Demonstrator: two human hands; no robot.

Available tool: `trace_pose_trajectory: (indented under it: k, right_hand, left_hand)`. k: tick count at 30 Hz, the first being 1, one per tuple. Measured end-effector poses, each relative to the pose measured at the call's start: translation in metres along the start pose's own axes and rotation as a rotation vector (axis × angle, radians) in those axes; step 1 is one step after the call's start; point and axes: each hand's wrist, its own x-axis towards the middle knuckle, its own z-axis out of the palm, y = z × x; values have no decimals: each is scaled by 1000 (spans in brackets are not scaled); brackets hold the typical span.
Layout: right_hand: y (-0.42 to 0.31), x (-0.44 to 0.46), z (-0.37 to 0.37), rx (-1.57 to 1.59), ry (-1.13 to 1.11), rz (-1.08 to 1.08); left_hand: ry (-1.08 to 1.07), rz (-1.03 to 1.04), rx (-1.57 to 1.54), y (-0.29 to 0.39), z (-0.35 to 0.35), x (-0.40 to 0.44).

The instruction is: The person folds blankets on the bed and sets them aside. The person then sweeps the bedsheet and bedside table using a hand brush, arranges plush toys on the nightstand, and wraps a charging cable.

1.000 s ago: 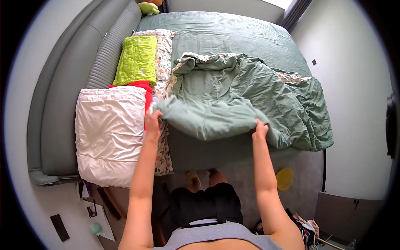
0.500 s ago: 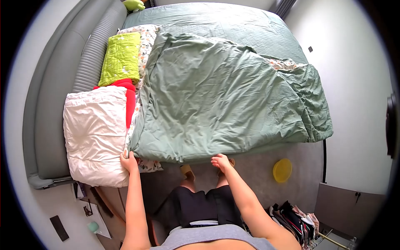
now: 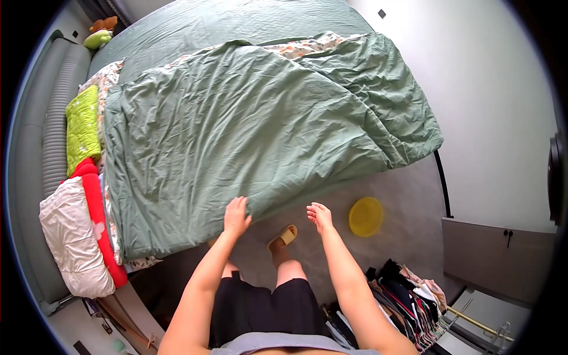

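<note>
A wrinkled green duvet (image 3: 236, 130) covers the near part of the bed, and its patterned underside (image 3: 310, 44) shows along the folded far edge. Over its near edge is my left hand (image 3: 238, 218), fingers stretched out; whether it touches the cloth I cannot tell. My right hand (image 3: 320, 216) hovers above the floor beside the bed, fingers loosely bent and holding nothing. At the head end lie a white pillow (image 3: 74, 236), a red cushion (image 3: 97, 219) and a lime-green quilted pillow (image 3: 83, 130).
A grey padded headboard (image 3: 29, 148) stands at the left. On the floor is a yellow round basin (image 3: 365, 216). My foot wears a yellow slipper (image 3: 284, 236). Clothes (image 3: 408, 302) hang on a rail at lower right, near a grey cabinet (image 3: 491, 254).
My left hand has let go of the duvet's head-end corner and moved right along the near edge. My view has shifted toward the foot end, and my right hand remains empty.
</note>
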Motion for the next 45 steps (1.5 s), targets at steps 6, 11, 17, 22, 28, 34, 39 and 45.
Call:
trace_pose_trajectory:
  k: [6, 11, 17, 22, 28, 34, 39, 45]
  right_hand:
    - [-23, 108, -72, 142, 197, 18]
    - [-112, 194, -73, 502, 359, -28]
    - [-238, 98, -75, 527, -95, -476]
    - [-153, 135, -150, -503, 155, 217]
    - [-234, 190, -112, -657, -10, -199]
    - [-368, 271, 3, -1040, -91, -852]
    - [-474, 390, 106, -1366, -317, -1193]
    - [-546, 460, 174, -1861, -452, -1072]
  left_hand:
    - [-73, -86, 574, 43, 112, 77]
    - [-158, -251, -49, 18, 44, 135]
    - [284, 249, -215, 53, -59, 106]
    - [-691, -134, -67, 47, 22, 90]
    - [-194, -224, -442, 62, 25, 227]
    - [19, -229, -596, 97, 5, 360]
    - [153, -338, -606, 108, 30, 410]
    - [422, -517, -608, 141, 89, 435]
